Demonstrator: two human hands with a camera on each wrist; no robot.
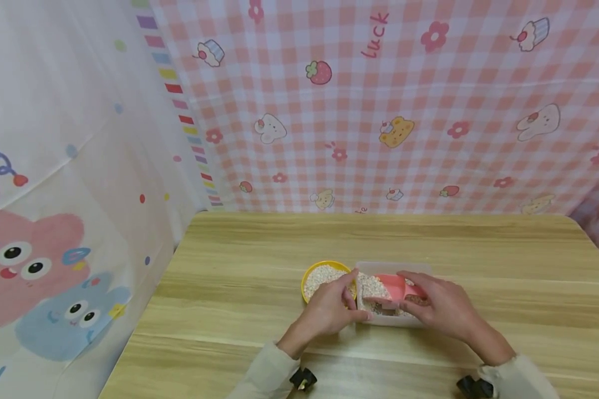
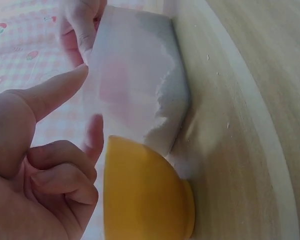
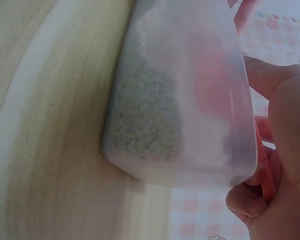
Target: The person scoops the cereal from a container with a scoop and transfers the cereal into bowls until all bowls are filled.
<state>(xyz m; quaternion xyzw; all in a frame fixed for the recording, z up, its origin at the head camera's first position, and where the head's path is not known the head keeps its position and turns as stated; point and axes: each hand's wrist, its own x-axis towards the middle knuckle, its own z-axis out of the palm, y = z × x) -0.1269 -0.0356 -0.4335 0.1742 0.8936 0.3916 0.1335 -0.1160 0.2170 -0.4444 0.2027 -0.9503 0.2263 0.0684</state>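
A translucent plastic container (image 1: 394, 320) holding pale, oat-like flakes (image 1: 371, 286) stands on the table. My right hand (image 1: 441, 305) grips the handle of a pink scoop (image 1: 391, 284), whose bowl sits inside the container among the flakes. In the right wrist view the scoop's handle (image 3: 266, 170) runs between the curled fingers. My left hand (image 1: 326, 307) holds the container's left end between thumb and index finger, its other fingers folded in, as the left wrist view shows. Close by that hand is a yellow bowl (image 2: 145, 192), full of similar flakes in the head view.
The wooden table (image 1: 259, 238) reaches back to a pink checked cloth (image 1: 289, 100) hung behind it. A white cloth with cartoon figures (image 1: 40, 266) hangs at the left. A few stray flakes lie on the tabletop near the container.
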